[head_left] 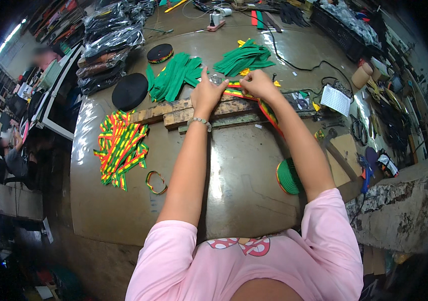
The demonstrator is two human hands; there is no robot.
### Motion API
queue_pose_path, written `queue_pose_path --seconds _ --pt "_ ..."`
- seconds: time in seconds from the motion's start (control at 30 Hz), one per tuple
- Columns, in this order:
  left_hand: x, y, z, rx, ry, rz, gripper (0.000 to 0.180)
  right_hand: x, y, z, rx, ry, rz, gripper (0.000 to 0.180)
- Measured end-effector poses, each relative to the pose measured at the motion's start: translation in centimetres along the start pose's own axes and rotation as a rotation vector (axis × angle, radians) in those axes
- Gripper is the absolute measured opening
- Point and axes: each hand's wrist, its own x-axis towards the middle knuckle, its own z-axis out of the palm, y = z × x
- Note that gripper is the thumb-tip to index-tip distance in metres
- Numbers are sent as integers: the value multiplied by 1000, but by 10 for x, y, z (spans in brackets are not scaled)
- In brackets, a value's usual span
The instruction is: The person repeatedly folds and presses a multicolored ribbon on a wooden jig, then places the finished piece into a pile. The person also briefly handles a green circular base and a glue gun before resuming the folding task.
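A striped red, yellow and green ribbon point(234, 92) lies across worn wooden bars point(173, 108) on the table. My right hand point(261, 85) pinches it near the bars' far side, and its tail point(270, 116) hangs down beside my right forearm. Just left of the ribbon, my left hand point(207, 96) rests over the bars with index finger and thumb spread apart; its other fingers are partly hidden. Beyond my hands are two piles of green strips, one on the left point(176, 75) and one on the right point(244, 56). Cut striped strips point(121, 148) are heaped at left.
A black disc-shaped roll point(129, 92) and a smaller roll point(160, 52) sit near plastic-wrapped stacks point(111, 40). A green coil point(288, 176) lies by my right forearm, a striped loop point(156, 182) by my left. Scissors point(359, 129), a blue glue gun point(365, 173) and cables are at right.
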Motion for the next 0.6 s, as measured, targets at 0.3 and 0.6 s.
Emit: queue_pose_path --seconds 0.3,0.6 --pt "6 -7 8 80 13 -31 86 -69 55 -100 204 -27 218 27" --pt "2 -3 3 61 -18 -22 84 -87 77 -84 169 -55 408 24"
